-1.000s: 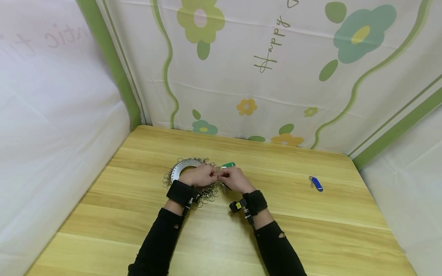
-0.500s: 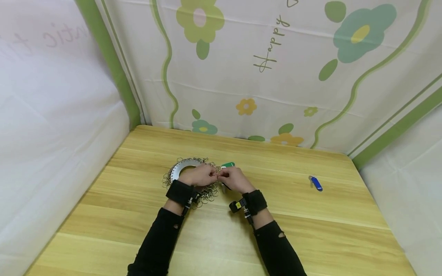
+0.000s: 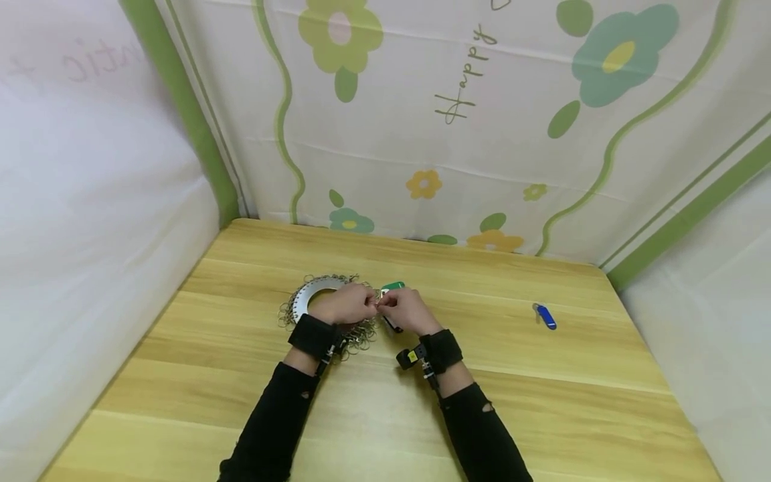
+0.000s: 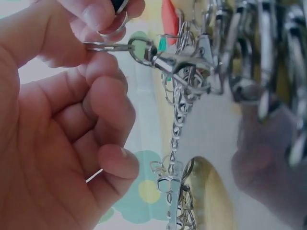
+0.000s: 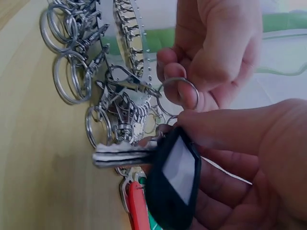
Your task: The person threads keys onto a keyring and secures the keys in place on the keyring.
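In the head view a silver ring-shaped plate (image 3: pixel 304 298) lies on the table, its edge hung with many clasps and rings. My left hand (image 3: pixel 349 304) is over its right side. In the left wrist view its thumb and finger pinch a split ring (image 4: pixel 110 46), joined to the plate by a swivel clasp (image 4: pixel 168 64). Close against it, my right hand (image 3: pixel 409 311) pinches a black key tag (image 5: pixel 160 199) near its top, with a metal key (image 5: pixel 124 157) beside it. The tag's small ring is partly hidden by fingertips.
A green tag (image 3: pixel 393 286) lies just beyond the hands, and a red tag (image 5: pixel 138 206) hangs from the plate's clasps. Farther right on the wooden table (image 3: pixel 482 402) is a blue key tag (image 3: pixel 547 317) with a key. Printed fabric walls enclose the table's back and sides.
The head view has shifted slightly. Both hands stay together at the plate's right side, and the black tag shows more plainly below my right hand.
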A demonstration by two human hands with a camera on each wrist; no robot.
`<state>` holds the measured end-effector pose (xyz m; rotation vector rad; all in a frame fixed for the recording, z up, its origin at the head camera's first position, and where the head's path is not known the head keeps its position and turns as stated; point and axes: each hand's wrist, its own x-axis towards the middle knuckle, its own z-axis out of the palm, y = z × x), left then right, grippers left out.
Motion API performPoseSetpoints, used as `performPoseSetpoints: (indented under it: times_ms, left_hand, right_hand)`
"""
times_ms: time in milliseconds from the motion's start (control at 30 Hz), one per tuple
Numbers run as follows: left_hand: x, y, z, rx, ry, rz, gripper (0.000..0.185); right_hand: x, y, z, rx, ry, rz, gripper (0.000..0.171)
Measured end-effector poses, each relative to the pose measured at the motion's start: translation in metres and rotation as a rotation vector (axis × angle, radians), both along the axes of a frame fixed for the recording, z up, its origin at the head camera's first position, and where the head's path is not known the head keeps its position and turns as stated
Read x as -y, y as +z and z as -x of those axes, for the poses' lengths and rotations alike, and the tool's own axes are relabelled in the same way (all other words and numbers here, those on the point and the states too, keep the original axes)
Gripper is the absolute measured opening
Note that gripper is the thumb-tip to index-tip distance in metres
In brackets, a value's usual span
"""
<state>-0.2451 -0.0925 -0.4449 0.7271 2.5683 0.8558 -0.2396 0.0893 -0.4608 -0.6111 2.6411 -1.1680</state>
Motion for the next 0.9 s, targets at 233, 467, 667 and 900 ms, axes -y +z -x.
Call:
performPoseSetpoints:
  times_ms: [233,467,667,900]
  left_hand:
    - [-0.0031,0.0012,-0.0019,-0.087,0.010,0.045,0.021]
    - [-0.0045,-0.0001,-0.0008,-0.122,-0.004,0.061,0.024]
    - [-0.0049,-0.0007,-0.0007,-0.163,0.001,0.075,0.026]
    - [-0.0063,-0.0044,0.0003,-0.207,0.019,0.119,0.028]
  right_hand:
    - [0.0053,0.0043,-0.0031,0.028,-0.038,-0.018,0.010]
    - [0.0042,0.0056,-0.0029,0.030,-0.064,-0.005,0.012]
    - [0.0061,0.0039,-0.0019,0.021,-0.069,-0.005,0.011]
    - [0.0085,0.0045,-0.0030,0.017,-0.070,-0.012,0.013]
